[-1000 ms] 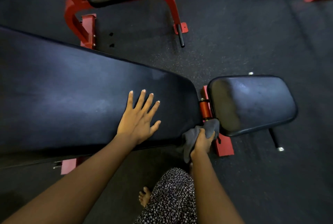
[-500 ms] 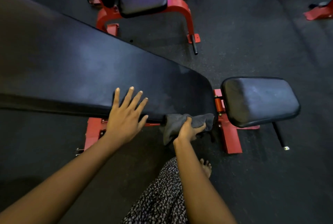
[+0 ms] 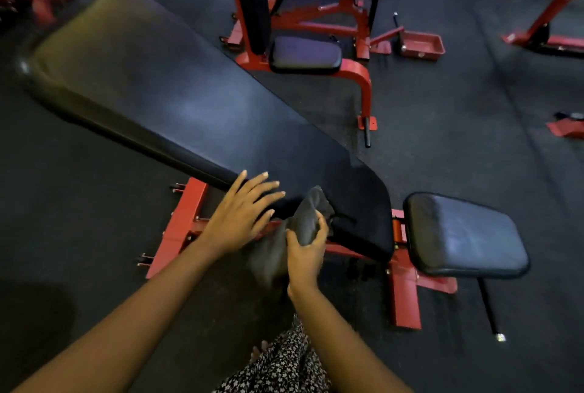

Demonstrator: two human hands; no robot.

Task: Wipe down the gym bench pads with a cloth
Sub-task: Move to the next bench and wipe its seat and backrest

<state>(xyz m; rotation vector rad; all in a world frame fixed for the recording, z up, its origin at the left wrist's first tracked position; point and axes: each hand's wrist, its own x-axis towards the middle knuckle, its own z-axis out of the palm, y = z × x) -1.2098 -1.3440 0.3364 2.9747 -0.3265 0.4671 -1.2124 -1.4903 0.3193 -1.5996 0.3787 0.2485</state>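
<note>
A long black back pad point(image 3: 189, 108) runs from upper left down to centre on a red frame point(image 3: 180, 218). A smaller black seat pad point(image 3: 464, 234) sits to its right. My right hand point(image 3: 305, 253) grips a dark grey cloth point(image 3: 308, 215) at the near edge of the back pad's lower end; part of the cloth hangs below the hand. My left hand point(image 3: 243, 212) lies with fingers straight and spread over the near edge of the back pad, just left of the cloth.
Another red machine point(image 3: 360, 76) with black pads point(image 3: 305, 54) stands behind the bench. A red tray point(image 3: 422, 44) lies on the dark rubber floor point(image 3: 474, 127). More red frames sit at the right edge point(image 3: 565, 128). My patterned clothing point(image 3: 284, 367) shows at the bottom.
My right hand has brought the cloth left and up onto the near edge of the back pad. My left hand stays at that edge. The view has pulled back, showing the whole back pad.
</note>
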